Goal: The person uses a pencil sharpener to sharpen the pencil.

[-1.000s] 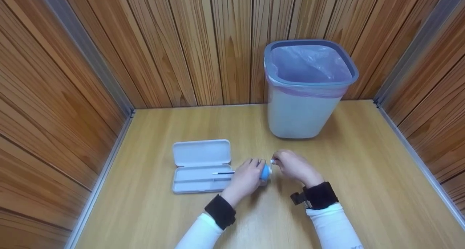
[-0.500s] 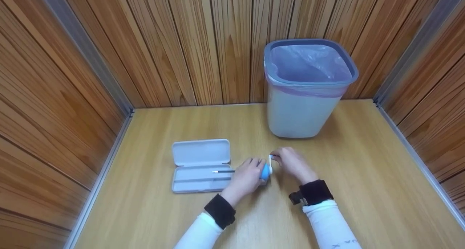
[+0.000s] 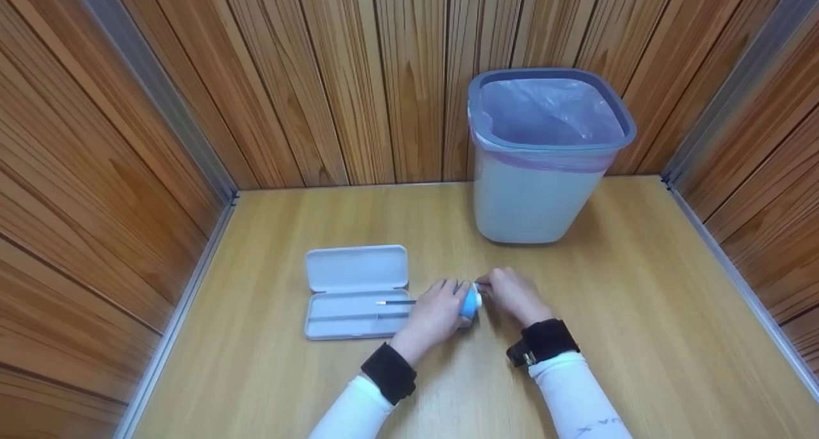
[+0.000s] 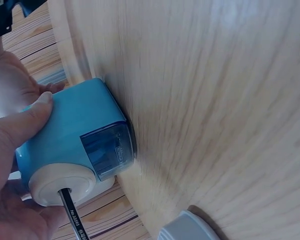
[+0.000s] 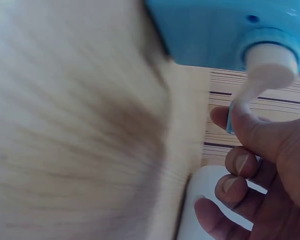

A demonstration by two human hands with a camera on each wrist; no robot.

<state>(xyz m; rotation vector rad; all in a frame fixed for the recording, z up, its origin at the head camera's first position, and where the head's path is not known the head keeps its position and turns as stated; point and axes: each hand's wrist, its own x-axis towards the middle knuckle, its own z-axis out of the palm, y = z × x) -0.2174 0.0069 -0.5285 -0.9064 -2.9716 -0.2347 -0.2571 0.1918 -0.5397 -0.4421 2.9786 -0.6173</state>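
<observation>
A blue pencil sharpener (image 4: 72, 117) with a clear shavings window sits on the table. My left hand (image 3: 434, 314) grips its body, thumb along one side in the left wrist view. A dark pencil (image 4: 73, 217) sticks out of the sharpener's round white port, and in the head view it points left over the pencil case. On the opposite side, my right hand (image 3: 514, 296) pinches the end of the white crank handle (image 5: 248, 93) between thumb and forefinger, the other fingers curled loosely below. My left hand covers most of the sharpener in the head view.
An open grey pencil case (image 3: 356, 269) lies just left of the sharpener, its lid folded back. Behind the hands stands a lined waste bin (image 3: 531, 199) against the wood-panelled back wall (image 3: 409, 106). Panelled walls also close off both sides of the table (image 3: 288, 375).
My right hand has gone up and then slightly down and left, turning the crank handle. My left hand, the sharpener and the pencil keep nearly the same place.
</observation>
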